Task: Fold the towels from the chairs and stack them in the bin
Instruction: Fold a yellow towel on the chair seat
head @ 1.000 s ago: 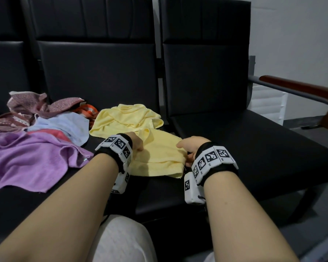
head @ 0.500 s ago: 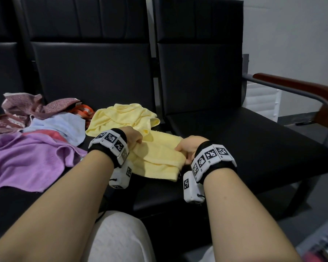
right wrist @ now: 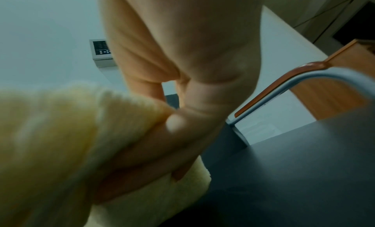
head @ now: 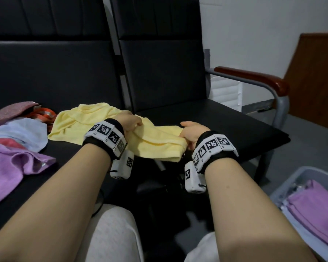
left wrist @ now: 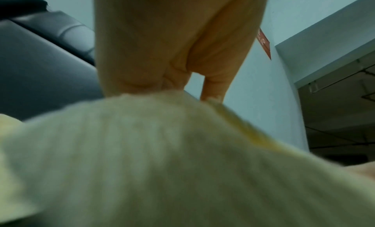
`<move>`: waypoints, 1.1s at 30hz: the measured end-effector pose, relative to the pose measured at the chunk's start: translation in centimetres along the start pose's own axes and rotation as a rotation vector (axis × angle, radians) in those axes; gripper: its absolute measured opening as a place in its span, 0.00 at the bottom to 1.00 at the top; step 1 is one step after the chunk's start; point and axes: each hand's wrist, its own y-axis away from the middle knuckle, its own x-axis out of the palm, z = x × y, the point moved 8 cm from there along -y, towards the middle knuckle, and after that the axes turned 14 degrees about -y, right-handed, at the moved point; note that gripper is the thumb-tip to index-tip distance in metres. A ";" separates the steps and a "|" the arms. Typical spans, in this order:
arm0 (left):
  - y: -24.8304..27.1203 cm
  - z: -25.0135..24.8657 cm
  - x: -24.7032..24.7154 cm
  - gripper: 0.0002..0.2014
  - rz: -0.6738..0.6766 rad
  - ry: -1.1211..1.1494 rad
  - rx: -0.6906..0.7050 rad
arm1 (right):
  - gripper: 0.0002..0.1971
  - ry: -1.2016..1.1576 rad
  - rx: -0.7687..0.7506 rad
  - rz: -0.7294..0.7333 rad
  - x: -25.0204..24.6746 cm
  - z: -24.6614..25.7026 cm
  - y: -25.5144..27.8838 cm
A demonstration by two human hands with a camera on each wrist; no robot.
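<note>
- While both hands are on it, the yellow towel lies partly folded across the front of the black chair seats, straddling the gap between two seats; its far part is bunched toward the backrest.
- Handling, judged: light, limp terry. It will sag wherever it is unsupported and a fold will not hold its shape unless pressed flat. Not slippery or fragile; the nap gives easy purchase.
- Where to hold, judged: at the two ends of the folded edge, pinching all layers together so that no inner layer slides out.
- Left hand: palm down over the towel's left end, fingers curled into the cloth and gathering a ridge. The left wrist view shows fingers pressed into the weave; most else is blocked by cloth.
- Right hand: at the towel's right end, thumb on top, fingers tucked under, pinching the doubled edge.
- Both forearms reach forward and slightly inward, wrists low, just above the seat front.
- Grey bin sits on the floor, lower right, with a folded purple towel already in it.
- Unfolded on the left seat: purple towel, light blue towel, pinkish cloths behind.
</note>
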 end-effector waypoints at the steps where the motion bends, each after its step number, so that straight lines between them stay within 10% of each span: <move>1: 0.0 -0.8 0.5 0.18 -0.005 0.034 0.025 | 0.28 0.005 -0.012 -0.025 -1.2 0.0 0.4; 9: 1.3 -7.7 6.7 0.06 0.073 0.149 0.169 | 0.20 -0.069 -0.019 -0.264 -10.6 -2.0 4.0; 33: 15.2 -20.8 30.2 0.16 0.454 -0.013 0.574 | 0.20 -0.031 0.347 -0.707 -31.4 -16.4 19.1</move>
